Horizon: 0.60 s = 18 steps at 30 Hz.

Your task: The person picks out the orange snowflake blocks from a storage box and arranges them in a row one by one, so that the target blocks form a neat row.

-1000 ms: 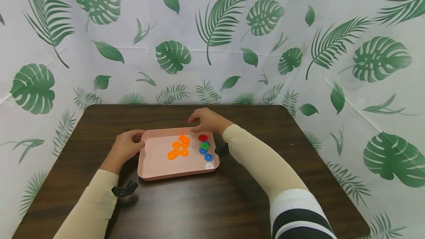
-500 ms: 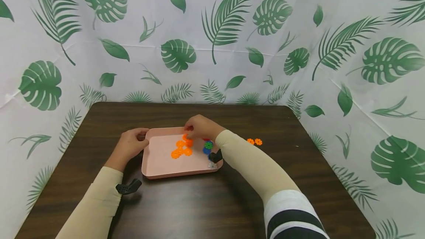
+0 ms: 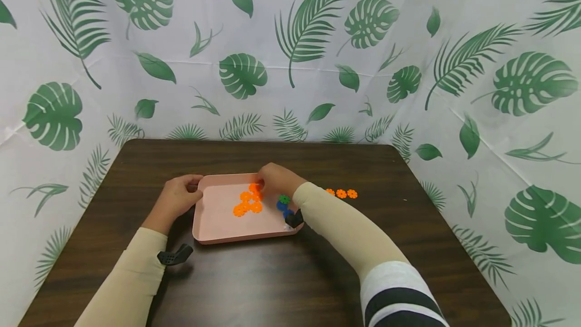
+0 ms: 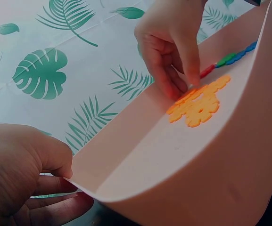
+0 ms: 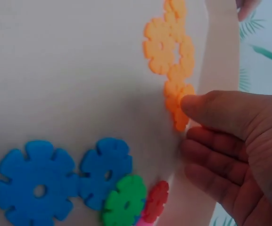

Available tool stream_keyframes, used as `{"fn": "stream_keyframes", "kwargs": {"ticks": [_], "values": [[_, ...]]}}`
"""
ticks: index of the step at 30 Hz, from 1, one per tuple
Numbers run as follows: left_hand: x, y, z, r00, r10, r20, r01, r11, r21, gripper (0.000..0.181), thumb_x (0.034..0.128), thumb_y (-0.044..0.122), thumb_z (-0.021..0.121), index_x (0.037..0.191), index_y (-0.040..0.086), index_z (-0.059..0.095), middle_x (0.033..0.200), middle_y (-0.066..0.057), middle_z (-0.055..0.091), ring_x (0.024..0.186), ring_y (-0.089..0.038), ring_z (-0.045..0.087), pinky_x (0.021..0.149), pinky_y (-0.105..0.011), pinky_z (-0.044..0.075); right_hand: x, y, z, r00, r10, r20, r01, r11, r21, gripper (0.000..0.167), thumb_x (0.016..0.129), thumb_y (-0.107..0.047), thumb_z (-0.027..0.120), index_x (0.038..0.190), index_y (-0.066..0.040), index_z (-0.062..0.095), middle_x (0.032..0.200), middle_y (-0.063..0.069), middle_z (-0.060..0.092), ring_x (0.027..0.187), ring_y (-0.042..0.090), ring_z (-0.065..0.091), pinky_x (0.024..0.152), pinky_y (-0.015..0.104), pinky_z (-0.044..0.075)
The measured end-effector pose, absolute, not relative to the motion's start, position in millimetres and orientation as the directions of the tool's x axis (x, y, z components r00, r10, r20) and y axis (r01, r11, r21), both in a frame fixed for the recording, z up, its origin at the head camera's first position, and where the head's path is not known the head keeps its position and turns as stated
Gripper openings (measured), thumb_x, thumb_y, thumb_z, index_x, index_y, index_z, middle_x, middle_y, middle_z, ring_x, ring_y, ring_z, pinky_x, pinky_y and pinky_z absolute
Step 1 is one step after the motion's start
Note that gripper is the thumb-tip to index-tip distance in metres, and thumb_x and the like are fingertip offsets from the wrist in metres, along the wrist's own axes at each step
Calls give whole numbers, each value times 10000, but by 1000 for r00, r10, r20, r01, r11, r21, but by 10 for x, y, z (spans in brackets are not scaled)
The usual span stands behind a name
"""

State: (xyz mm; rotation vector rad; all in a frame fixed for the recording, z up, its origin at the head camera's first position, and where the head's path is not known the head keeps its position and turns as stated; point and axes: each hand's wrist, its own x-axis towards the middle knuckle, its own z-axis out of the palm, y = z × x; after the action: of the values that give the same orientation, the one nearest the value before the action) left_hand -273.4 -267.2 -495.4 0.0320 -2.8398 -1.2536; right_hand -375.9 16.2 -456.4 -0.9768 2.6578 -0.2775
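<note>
My left hand pinches the left rim of a pink rectangular tray between thumb and fingers. Flat orange flower-shaped plastic discs lie in the tray, several overlapping. At the far side, my right hand reaches down into it. The right wrist view has its thumb on an orange disc at the end of the cluster, with the other fingers curled beneath; the index fingertip is hidden. Beside that hand lie two blue discs, a green disc and a red disc.
Beyond my right forearm, a row of orange discs lies on the dark wooden table, partly covered by the sleeve. A white disc sits at the tray's near right corner. A leaf-patterned cloth hangs behind the table.
My right hand has come from above the tray's far rim down to the orange discs, then shifted slightly right. Discs on the table came into view past the forearm. My left hand keeps its hold.
</note>
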Motion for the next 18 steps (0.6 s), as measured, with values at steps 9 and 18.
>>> {"fn": "stream_keyframes", "kwargs": {"ticks": [9,18], "values": [[-2739,-2666,-4957,-999,-36,25,-6,667,745,534,929,168,626,1421,-33,573,1309,-264,657,1164,-418,646,998,-570,527,-3767,162,-4637,-708,-674,-211,-634,738,-231,164,917,-149,780,1077,-157,744,913,-28,654,844,180,590,840,281,533],[-2733,-2661,-4953,-999,-39,21,-10,666,746,534,928,167,619,1420,-35,573,1301,-267,659,1158,-419,649,981,-566,538,-3699,151,-4632,-727,-638,-254,-608,770,-194,177,953,-194,756,1127,-195,725,988,-58,648,925,161,585,926,360,539]]}}
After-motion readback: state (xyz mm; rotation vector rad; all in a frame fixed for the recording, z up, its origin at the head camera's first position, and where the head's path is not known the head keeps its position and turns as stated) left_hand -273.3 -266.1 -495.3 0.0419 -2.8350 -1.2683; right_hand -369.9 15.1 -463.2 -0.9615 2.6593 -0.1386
